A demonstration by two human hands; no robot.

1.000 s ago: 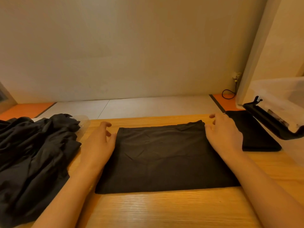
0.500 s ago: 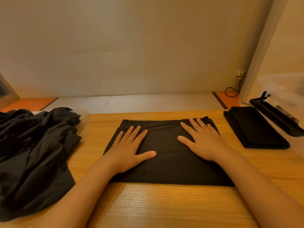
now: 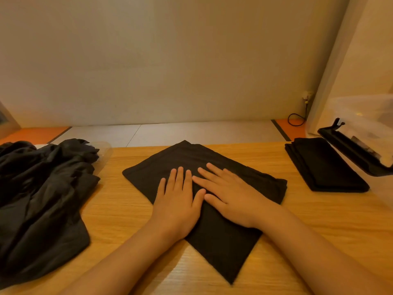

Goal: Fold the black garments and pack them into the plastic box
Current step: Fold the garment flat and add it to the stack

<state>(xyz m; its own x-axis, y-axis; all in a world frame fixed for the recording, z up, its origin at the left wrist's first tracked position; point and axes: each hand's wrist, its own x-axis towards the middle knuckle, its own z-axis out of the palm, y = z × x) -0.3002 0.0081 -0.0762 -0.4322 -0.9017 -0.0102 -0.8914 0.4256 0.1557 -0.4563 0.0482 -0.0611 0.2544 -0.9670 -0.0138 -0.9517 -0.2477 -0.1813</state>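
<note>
A folded black garment lies turned like a diamond in the middle of the wooden table. My left hand and my right hand press flat on it side by side, fingers straight. A second folded black garment lies at the right. A heap of unfolded black garments covers the table's left end. The clear plastic box stands at the far right, with its black-edged lid leaning beside it.
A pale wall rises behind the table. Beyond the table's far edge I see white and orange floor, with a black cable near a wall socket. A clear plastic item peeks from under the heap.
The folded garment has rotated from square-on to a diamond angle under my palms. Both hands have moved closer together at its middle.
</note>
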